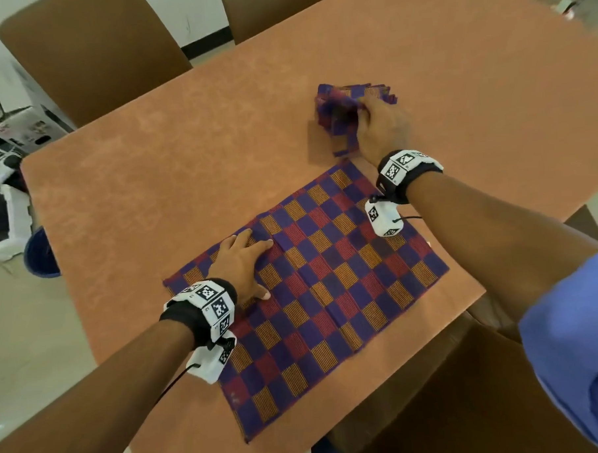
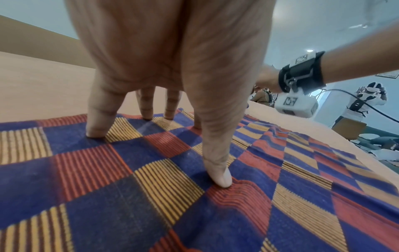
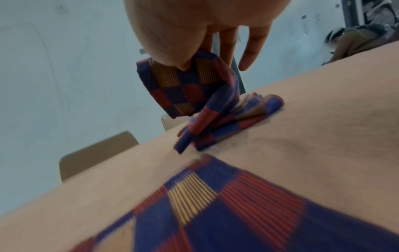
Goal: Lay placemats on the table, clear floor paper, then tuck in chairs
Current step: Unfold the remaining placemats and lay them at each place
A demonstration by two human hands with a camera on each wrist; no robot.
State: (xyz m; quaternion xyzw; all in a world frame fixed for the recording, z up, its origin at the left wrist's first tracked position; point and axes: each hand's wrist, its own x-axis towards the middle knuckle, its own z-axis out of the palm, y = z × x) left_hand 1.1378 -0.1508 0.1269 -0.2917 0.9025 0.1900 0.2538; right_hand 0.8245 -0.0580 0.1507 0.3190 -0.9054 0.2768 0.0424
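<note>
A checked placemat in blue, red and orange lies spread flat near the front edge of the orange table. My left hand presses on its left part with straight, spread fingers. Beyond its far corner sits a pile of folded placemats. My right hand pinches the top folded placemat between thumb and fingers and holds it lifted above the pile, one end still hanging down to it.
Two brown chairs stand at the table's far side, and another chair back is close in front of me. Boxes and papers lie on the floor at the left, beside a blue object.
</note>
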